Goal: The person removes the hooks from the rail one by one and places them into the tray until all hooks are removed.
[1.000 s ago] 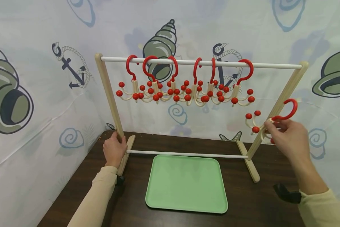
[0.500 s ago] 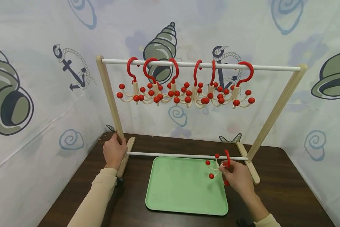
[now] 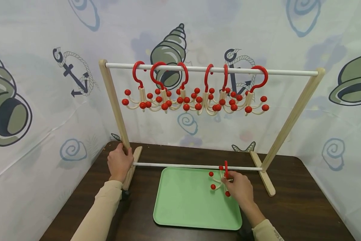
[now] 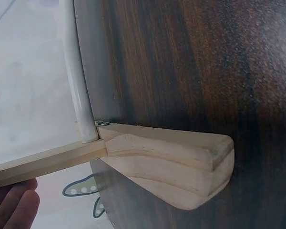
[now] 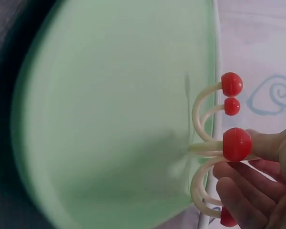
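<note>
In the head view, my right hand (image 3: 240,190) pinches a multi-armed claw hanger (image 3: 226,169) by its stem. The hanger has a red hook and cream prongs tipped with red balls. It is upright, low over the right part of a green tray (image 3: 189,204). From the right wrist, the prongs (image 5: 198,112) curve up beside my fingers, and a shadow falls on the tray. My left hand (image 3: 119,164) grips the left wooden post (image 3: 114,100) of a rack near its foot. The left wrist view shows fingertips (image 4: 24,207) curled around that post.
Several matching hangers (image 3: 164,92) hang from the rack's white top rail (image 3: 192,69). The lower white bar (image 3: 168,164) runs behind the tray, close to its far edge. Wooden feet (image 3: 266,179) stand on the dark table (image 3: 303,197). A patterned curtain (image 3: 288,110) covers the back.
My right hand has carried the hanger from beside the right post, down and left, to over the tray; its hook turned upright. The left hand stays on the post.
</note>
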Tool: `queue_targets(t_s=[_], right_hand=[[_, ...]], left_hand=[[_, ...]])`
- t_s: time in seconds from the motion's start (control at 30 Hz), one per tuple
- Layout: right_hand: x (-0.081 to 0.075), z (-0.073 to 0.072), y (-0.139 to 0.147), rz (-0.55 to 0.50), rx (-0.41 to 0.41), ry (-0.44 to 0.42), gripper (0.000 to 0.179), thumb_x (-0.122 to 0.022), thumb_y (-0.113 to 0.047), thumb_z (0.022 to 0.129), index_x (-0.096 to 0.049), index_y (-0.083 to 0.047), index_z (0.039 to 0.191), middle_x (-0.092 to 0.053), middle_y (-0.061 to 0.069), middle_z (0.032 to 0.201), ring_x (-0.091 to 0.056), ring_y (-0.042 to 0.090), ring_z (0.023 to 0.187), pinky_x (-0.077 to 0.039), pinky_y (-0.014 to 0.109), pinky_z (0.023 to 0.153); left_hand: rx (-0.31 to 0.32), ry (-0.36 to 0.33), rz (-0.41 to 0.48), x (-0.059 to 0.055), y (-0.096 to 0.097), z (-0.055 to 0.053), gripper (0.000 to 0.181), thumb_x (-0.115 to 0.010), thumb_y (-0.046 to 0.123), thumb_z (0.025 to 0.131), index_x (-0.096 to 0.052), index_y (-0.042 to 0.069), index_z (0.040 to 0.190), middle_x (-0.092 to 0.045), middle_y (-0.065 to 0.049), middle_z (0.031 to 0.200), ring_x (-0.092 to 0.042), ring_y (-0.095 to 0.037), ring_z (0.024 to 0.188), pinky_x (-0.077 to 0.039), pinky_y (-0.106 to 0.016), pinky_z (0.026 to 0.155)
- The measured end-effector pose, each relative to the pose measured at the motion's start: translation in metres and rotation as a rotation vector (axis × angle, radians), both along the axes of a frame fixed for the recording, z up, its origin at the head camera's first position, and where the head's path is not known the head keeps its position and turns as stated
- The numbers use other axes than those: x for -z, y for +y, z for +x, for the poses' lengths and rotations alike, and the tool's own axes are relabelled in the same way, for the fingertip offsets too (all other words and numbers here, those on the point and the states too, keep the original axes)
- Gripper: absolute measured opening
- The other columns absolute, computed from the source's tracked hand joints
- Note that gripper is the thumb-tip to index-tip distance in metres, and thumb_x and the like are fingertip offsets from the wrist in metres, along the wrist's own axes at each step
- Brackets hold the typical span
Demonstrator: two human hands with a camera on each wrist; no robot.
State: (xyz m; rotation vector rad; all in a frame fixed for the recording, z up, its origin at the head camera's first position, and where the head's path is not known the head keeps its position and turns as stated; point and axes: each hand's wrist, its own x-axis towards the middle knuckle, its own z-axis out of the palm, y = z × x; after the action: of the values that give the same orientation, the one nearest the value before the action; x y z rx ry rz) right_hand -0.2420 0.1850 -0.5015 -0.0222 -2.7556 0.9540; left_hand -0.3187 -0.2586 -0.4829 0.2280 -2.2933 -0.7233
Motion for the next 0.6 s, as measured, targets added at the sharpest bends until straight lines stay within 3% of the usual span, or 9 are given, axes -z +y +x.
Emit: queue_targets(t_s=[0.4, 0.6], right_hand=[[0.0051, -0.0021, -0.0056, 0.014, 0.006, 0.012, 0.021, -0.077, -0.021, 0.084, -0.073, -0.011, 0.103, -0.074, 0.005, 0.089, -0.046, 0.009, 0.041, -0.034, 0.031, 0.040], [0.0066, -0.0027, -0.0047, 0.032, -0.016, -0.018, 0.023, -0.078, -0.016, 0.083, -0.073, -0.007, 0.103, -0.073, 0.006, 0.087, -0.053, 0.007, 0.049, -0.038, 0.031, 0.043]], left_hand=[[-0.003, 0.035, -0.018, 0.0008, -0.0015, 0.0014, 0.021, -0.068, 0.020, 0.089, -0.064, 0.000, 0.091, -0.065, -0.019, 0.068, -0.062, -0.043, 0.060, -0.047, -0.055, 0.054], [0.019, 0.026, -0.032, 0.0026, -0.0014, 0.0013, 0.020, -0.066, 0.021, 0.090, -0.063, 0.001, 0.091, -0.064, -0.015, 0.065, -0.060, -0.039, 0.055, -0.045, -0.052, 0.050]])
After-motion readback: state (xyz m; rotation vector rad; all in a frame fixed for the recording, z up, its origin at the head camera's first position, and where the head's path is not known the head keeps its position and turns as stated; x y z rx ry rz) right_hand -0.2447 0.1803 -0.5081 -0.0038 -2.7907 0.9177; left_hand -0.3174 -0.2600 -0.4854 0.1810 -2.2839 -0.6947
